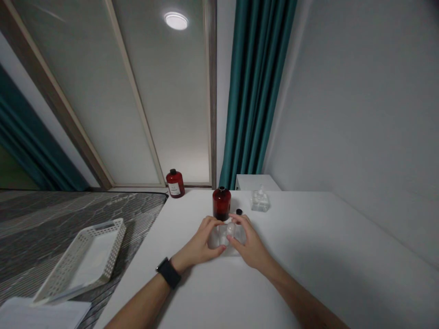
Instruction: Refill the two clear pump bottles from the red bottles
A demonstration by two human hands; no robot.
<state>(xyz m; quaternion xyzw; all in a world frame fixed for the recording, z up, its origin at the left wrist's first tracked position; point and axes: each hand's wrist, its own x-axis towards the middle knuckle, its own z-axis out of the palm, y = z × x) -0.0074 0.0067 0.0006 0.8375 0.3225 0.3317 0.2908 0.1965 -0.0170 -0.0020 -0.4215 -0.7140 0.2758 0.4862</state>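
- The left hand [202, 244] and the right hand [248, 242] are both wrapped around a clear glass bottle [228, 235], fingers curled over its top and thumbs at its near side. The bottle rests on the desk [308, 256], closer to the far edge than the near one and toward the left edge.
- The glass looks smooth, and the hands cover most of it. If the grip is uneven or one hand lets go early, I judge it could slip and knock against the desk top.
- Whether this bottle is capped or open is hidden by the fingers. If it is open and holds liquid, tilting it could spill onto the white surface.
- A red bottle [221, 204] stands just behind the fingertips, toward the far edge, and appears to have no cap on. A push forward by either hand could tip it, and any contents could run out.
- A small black cap [239, 211] lies loose just beside the red bottle, near the right hand's fingertips. A brush of a finger could send it rolling along the desk.
- A second clear bottle [259, 201] sits near the far edge, to the right of the cap. A wide swing of the right hand could strike it, glass on glass.
- The wristwatch [168, 273] on the left arm is well clear of the bottles and looks like no hazard.
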